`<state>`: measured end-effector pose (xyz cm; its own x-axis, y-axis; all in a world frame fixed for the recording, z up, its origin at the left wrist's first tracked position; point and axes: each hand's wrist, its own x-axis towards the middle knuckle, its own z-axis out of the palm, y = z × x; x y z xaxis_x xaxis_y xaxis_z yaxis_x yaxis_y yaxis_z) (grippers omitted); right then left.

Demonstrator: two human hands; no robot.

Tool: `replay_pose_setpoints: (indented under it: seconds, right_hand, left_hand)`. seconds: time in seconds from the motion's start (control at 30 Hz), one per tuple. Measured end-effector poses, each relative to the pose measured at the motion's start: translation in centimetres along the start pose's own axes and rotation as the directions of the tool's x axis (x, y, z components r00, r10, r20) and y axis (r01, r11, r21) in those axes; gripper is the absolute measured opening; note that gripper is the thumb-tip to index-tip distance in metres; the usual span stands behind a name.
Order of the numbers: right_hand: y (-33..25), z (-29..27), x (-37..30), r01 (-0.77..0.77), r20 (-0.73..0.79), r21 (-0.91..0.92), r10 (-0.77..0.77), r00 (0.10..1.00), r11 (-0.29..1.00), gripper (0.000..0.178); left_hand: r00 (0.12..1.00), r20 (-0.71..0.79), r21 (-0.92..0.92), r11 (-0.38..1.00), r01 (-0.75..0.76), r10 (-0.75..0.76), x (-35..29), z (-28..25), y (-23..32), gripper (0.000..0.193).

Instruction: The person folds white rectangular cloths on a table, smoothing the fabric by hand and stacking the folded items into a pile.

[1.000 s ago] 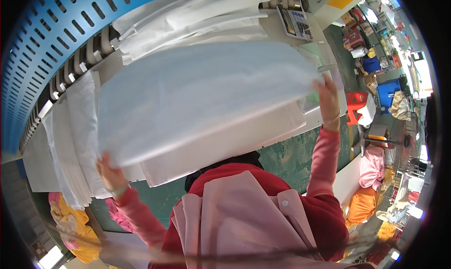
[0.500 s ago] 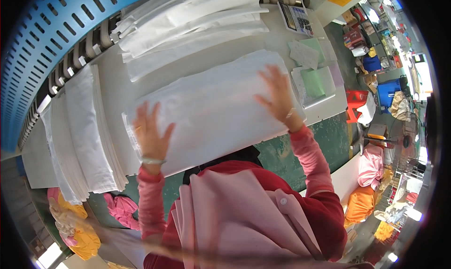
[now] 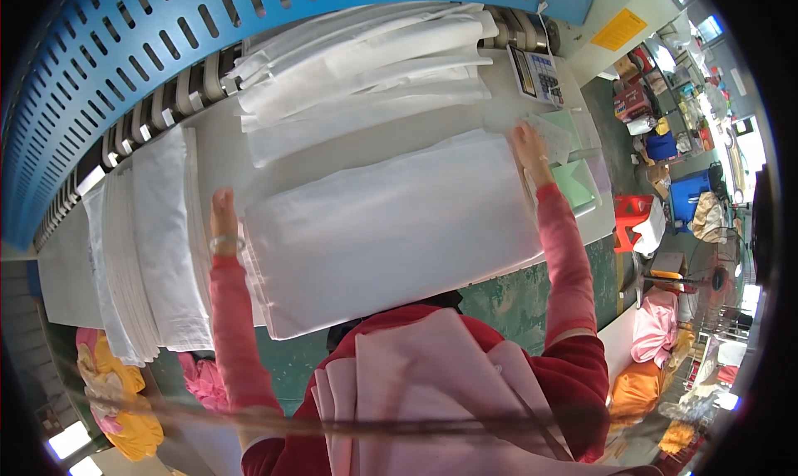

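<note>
A stack of folded white cloth sheets [image 3: 391, 226] lies flat in front of me on a pale table [image 3: 212, 164]. My left hand [image 3: 223, 218] stands on edge beside the stack's left end, fingers stretched and seen from the thumb side. At the opposite end, my right hand [image 3: 532, 156] is set the same way along the right edge, fingers straight and pointing away from me. Neither hand grips anything. Whether the palms actually touch the cloth edges is hard to see.
More folded white cloths [image 3: 366, 69] are piled at the back, and another row [image 3: 170, 243] lies at the left. A calculator [image 3: 536, 75] and green papers [image 3: 573, 185] sit at the right. A blue slotted guard [image 3: 191, 19] arches over the table's far side, above belt rollers.
My hands have moved outward from above the stack to its left and right ends, turning from palm-down to on edge. The whole view has shifted slightly.
</note>
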<state>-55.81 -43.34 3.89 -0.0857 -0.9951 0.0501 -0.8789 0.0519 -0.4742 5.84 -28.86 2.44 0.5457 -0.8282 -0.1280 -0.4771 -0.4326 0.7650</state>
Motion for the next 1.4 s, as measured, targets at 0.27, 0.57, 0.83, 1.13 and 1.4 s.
replay_pose_setpoints:
  seconds: [0.27,0.57,0.83,1.13,1.4]
  right_hand:
    - [-2.5,5.9,9.2,0.004,-0.151,0.325,0.048,0.987,0.946,0.029]
    - [-4.7,-3.2,4.6,-0.547,0.556,0.830,0.089,0.826,-0.110,0.017]
    - [-8.3,-11.8,0.9,-0.308,0.301,0.933,-0.066,0.951,-0.185,0.014]
    - [-1.1,-10.0,-16.2,-0.106,0.061,0.711,0.089,0.994,0.695,0.019]
    - [-2.0,-6.9,-18.9,-0.015,-0.260,-0.090,-0.009,0.966,0.996,0.035]
  left_hand:
    - [0.914,0.296,-0.577,0.711,0.402,-0.277,4.6,6.9,6.0,0.032]
    - [0.839,0.543,-0.806,0.252,0.536,-0.046,0.0,-1.6,8.4,0.009]
    - [0.880,0.424,-0.902,0.187,0.389,0.216,-4.6,-8.9,14.3,0.009]
    - [0.990,0.132,-0.418,0.902,0.108,-0.057,-21.1,-9.0,6.9,0.051]
    - [0.983,-0.002,0.486,0.859,-0.158,0.182,-22.8,-4.7,7.1,0.079]
